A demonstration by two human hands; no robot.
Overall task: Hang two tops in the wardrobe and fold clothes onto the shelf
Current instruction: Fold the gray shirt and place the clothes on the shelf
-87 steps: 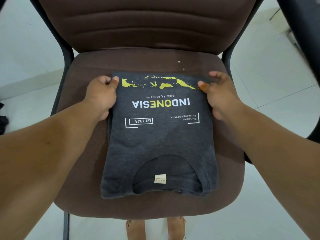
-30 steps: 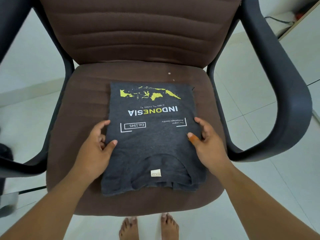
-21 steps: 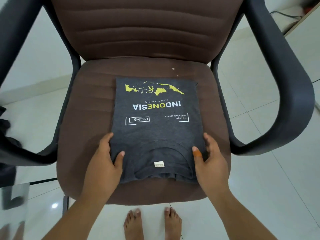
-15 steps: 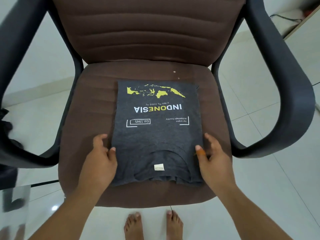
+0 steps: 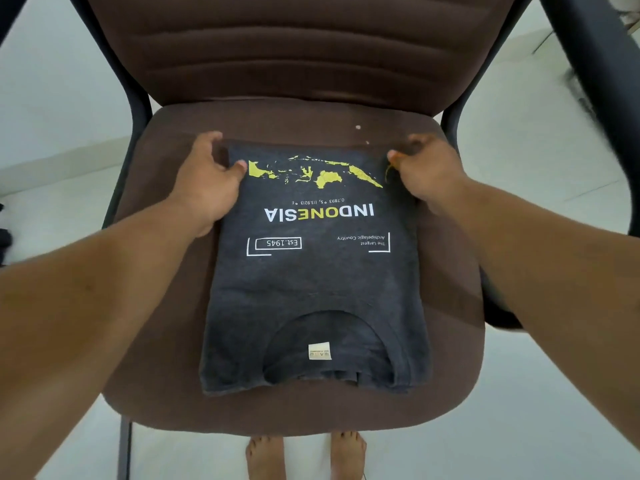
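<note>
My hands have moved from the collar end of the dark T-shirt up to its far corners: the left hand pinches the far-left corner, and the right hand pinches the far-right one. The shirt lies flat on the chair seat, folded narrow. I judge the next fold brings this far edge back toward the collar.

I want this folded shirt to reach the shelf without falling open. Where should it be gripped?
Judging by its flat, loose layers, slide the left hand and right hand under the grey T-shirt's long side edges, thumbs on top.
</note>
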